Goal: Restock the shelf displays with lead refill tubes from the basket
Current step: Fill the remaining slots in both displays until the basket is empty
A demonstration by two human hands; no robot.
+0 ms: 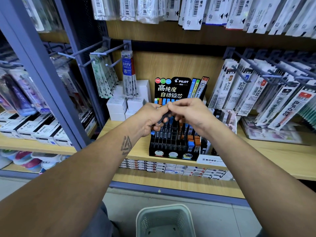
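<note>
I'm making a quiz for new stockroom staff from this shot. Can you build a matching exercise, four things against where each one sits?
Things:
1. basket
2. Pilot lead display
3. white boxes
4. MONO box

Places:
A. on the shelf at the display's front right corner
B. on the floor, below the arms
C. on the shelf left of the display, behind the left hand
D. mid-shelf, under both hands

Pairs: 1-B, 2-D, 3-C, 4-A
</note>
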